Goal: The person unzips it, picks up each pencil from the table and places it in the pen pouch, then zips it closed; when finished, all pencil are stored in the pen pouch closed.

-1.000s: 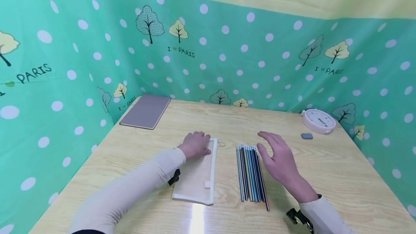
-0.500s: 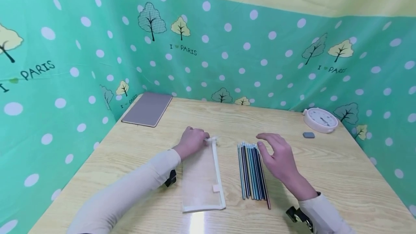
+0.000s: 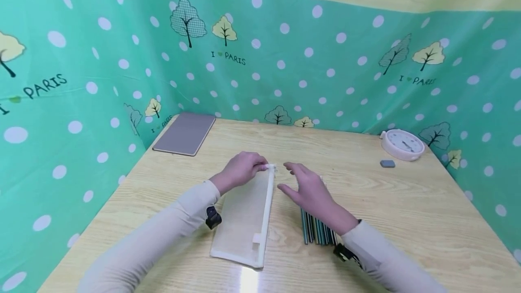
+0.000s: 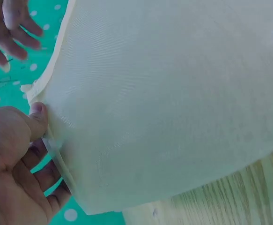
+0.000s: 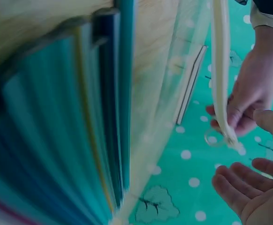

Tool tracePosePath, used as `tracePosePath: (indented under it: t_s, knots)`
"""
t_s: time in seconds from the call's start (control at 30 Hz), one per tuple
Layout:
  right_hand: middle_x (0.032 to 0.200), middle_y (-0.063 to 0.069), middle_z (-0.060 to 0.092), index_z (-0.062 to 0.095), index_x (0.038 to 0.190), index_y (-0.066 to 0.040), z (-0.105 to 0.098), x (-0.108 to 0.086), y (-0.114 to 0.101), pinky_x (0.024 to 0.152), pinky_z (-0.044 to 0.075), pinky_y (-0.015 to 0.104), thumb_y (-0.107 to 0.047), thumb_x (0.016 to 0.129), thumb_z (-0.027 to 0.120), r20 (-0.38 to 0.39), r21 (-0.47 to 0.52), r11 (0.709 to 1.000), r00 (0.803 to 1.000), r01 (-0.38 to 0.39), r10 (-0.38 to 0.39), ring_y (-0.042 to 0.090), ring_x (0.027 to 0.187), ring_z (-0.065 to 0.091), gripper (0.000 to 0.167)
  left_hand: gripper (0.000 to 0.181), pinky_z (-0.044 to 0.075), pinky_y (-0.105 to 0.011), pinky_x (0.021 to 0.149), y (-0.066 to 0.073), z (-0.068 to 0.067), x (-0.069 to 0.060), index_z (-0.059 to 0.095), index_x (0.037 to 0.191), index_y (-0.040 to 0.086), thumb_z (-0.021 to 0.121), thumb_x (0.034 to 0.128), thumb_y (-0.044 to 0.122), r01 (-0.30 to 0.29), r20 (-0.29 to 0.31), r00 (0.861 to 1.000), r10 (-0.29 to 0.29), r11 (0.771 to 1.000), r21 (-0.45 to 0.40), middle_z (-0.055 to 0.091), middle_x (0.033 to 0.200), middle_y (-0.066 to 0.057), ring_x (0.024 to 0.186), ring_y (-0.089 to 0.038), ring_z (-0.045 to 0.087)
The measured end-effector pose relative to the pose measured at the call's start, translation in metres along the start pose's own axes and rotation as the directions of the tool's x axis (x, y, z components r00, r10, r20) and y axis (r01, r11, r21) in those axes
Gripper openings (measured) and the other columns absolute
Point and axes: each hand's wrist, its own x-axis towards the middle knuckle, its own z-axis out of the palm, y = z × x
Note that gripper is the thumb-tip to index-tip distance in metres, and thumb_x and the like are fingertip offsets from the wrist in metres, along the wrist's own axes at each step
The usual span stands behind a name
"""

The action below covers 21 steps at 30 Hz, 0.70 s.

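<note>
A translucent mesh zip pouch (image 3: pixel 242 220) with white edging lies lengthwise near the table's middle, its far end raised. My left hand (image 3: pixel 243 167) pinches its far edge between thumb and fingers; the left wrist view shows the thumb on the mesh pouch (image 4: pixel 141 108). Just right of the pouch's far corner, my right hand (image 3: pixel 313 193) hovers with fingers apart, holding nothing. Beneath the right hand and wrist lies a row of several pencils (image 3: pixel 315 229) in blue, teal and dark tones, partly hidden. A small ring hangs at the pouch's corner in the right wrist view.
At the back left lies a grey notebook (image 3: pixel 185 134). A white round clock (image 3: pixel 403 144) stands at the back right, with a small grey eraser (image 3: pixel 387 163) in front of it. A dotted green curtain (image 3: pixel 252 58) borders the table's back and sides.
My left hand has gone from lying on the pouch to pinching its far edge and lifting it. The right hand has moved left, over the pencils toward the pouch's corner.
</note>
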Motion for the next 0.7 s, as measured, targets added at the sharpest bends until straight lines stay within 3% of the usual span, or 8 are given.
tracePosePath:
  t_s: [0.1,0.2,0.5,0.7]
  knots:
    - [0.114,0.022,0.072,0.061,0.125,0.005,0.011,0.008,-0.004,0.079,0.064,0.043,-0.018,0.090,0.082,0.061,0.026,0.998,0.996,-0.065,0.063,0.033,0.098,0.073,0.047,0.016,0.060,-0.039,0.084,0.001,0.000,-0.001,0.078,0.107,0.005,0.067,0.1007,0.015,-0.021,-0.001,1.000,0.021,1.000,-0.024,0.077,0.099,-0.007,0.093,-0.024,0.073]
    - [0.108,0.022,0.074,0.061,0.118,0.003,0.018,0.013,-0.007,0.075,0.064,0.043,-0.018,0.091,0.080,0.076,0.038,0.993,0.991,-0.115,0.112,0.034,0.092,0.074,0.039,0.015,0.060,-0.038,0.083,0.001,0.000,-0.003,0.078,0.106,0.005,0.067,0.1003,0.014,-0.050,-0.012,0.999,0.050,0.998,-0.030,0.077,0.097,-0.007,0.092,-0.023,0.073]
    - [0.099,0.018,0.076,0.063,0.105,0.000,0.026,0.022,-0.003,0.071,0.065,0.037,-0.006,0.092,0.076,0.045,0.070,0.982,0.984,-0.177,0.174,0.030,0.086,0.076,0.020,0.016,0.059,-0.035,0.079,0.001,0.003,-0.002,0.077,0.109,0.005,0.066,0.1016,0.015,-0.049,-0.018,0.999,0.048,0.998,-0.040,0.076,0.097,-0.007,0.088,-0.021,0.071]
    - [0.083,0.012,0.074,0.070,0.099,0.002,0.023,0.025,0.000,0.061,0.062,0.031,0.004,0.093,0.069,-0.049,0.126,0.978,0.984,-0.164,0.171,0.021,0.071,0.070,0.006,0.024,0.059,-0.040,0.090,0.002,0.006,-0.002,0.072,0.121,0.003,0.059,0.1059,0.016,-0.084,-0.027,0.996,0.083,0.995,-0.050,0.075,0.111,-0.011,0.101,-0.025,0.072]
